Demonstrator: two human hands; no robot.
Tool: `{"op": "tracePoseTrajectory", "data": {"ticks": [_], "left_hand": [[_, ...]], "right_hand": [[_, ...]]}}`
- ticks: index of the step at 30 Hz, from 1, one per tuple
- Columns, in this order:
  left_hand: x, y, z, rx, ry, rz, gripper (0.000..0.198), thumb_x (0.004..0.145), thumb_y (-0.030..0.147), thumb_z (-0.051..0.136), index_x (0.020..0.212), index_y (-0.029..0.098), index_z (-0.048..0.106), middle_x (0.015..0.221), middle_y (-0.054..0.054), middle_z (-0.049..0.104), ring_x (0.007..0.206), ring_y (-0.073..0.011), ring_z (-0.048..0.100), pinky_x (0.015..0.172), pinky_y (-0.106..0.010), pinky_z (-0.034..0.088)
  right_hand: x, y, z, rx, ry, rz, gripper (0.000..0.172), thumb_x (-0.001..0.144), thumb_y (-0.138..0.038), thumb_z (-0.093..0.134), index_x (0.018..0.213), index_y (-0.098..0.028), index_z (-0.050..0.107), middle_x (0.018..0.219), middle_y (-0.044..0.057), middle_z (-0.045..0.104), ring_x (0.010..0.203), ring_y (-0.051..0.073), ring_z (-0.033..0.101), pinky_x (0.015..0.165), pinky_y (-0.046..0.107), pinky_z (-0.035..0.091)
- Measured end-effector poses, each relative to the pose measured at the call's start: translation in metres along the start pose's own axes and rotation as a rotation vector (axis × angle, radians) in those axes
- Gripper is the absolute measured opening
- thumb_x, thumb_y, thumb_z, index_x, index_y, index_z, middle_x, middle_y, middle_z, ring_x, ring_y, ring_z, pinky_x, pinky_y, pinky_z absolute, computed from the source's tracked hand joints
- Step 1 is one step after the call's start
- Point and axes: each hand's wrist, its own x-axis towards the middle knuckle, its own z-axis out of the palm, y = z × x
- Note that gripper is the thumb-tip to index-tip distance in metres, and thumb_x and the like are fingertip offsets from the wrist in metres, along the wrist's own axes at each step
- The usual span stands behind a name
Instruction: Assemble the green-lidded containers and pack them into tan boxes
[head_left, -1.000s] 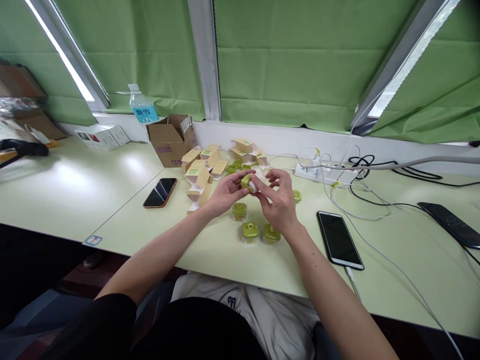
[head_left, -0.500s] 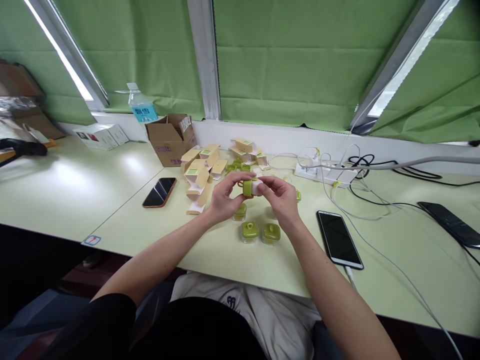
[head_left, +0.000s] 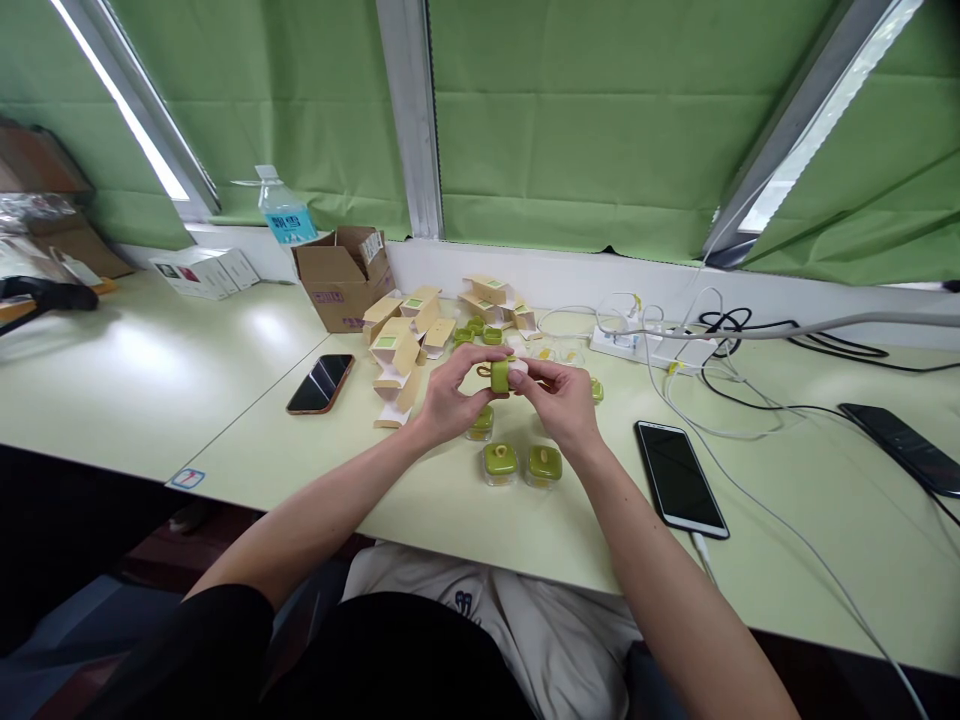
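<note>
Between my two hands, raised over the table, is a small green lid with a looped handle pointing left and a white piece at its right side. My left hand pinches the green lid by its edges. The fingers of my right hand are closed on the white piece, partly hiding it. Just below stand small clear jars with green lids: one jar under my left hand, and a front pair, the left jar and the right jar. Another green lid shows past my right hand.
Opened small cartons lie to the left, beside a brown cardboard box and a water bottle. One phone rests at left, another phone at right with its cable. A power strip with tangled cords sits behind.
Both hands stay nearly in place around the green lid. My right thumb and fingers have shifted slightly over the white piece, and the lid has turned a little.
</note>
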Motion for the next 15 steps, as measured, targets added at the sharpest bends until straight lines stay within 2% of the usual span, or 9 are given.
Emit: {"op": "tracePoseTrajectory", "data": {"ticks": [3, 6, 10, 15], "left_hand": [[-0.002, -0.001, 0.001, -0.006, -0.015, -0.045, 0.045, 0.092, 0.019, 0.087, 0.135, 0.025, 0.080, 0.129, -0.010, 0.085, 0.121, -0.0257, 0.080, 0.104, -0.043, 0.066], [-0.003, -0.002, 0.001, -0.013, -0.040, -0.089, 0.047, 0.090, 0.020, 0.089, 0.136, 0.025, 0.082, 0.125, -0.010, 0.085, 0.113, -0.0234, 0.080, 0.097, -0.039, 0.067], [-0.003, -0.002, 0.000, -0.012, -0.078, -0.119, 0.048, 0.088, 0.023, 0.092, 0.136, 0.026, 0.083, 0.124, -0.009, 0.084, 0.108, -0.0219, 0.079, 0.094, -0.038, 0.068], [-0.004, -0.002, -0.001, 0.002, -0.096, -0.104, 0.048, 0.090, 0.020, 0.088, 0.137, 0.028, 0.082, 0.127, -0.008, 0.084, 0.111, -0.0217, 0.079, 0.096, -0.038, 0.069]], "right_hand": [[0.001, -0.001, -0.004, -0.078, -0.029, -0.020, 0.044, 0.080, -0.067, 0.091, 0.081, -0.023, 0.088, 0.078, 0.002, 0.079, 0.075, 0.022, 0.069, 0.072, 0.037, 0.060], [0.003, -0.001, -0.008, -0.143, -0.072, -0.021, 0.043, 0.083, -0.065, 0.086, 0.075, -0.022, 0.085, 0.073, 0.002, 0.075, 0.071, 0.020, 0.063, 0.067, 0.034, 0.053], [0.004, -0.002, -0.014, -0.224, -0.115, -0.009, 0.045, 0.086, -0.063, 0.079, 0.068, -0.022, 0.078, 0.065, 0.001, 0.067, 0.069, 0.019, 0.056, 0.064, 0.032, 0.044], [0.003, -0.006, -0.016, -0.334, -0.145, 0.053, 0.044, 0.086, -0.060, 0.072, 0.070, -0.019, 0.075, 0.064, 0.002, 0.061, 0.068, 0.017, 0.048, 0.063, 0.032, 0.035]]}}
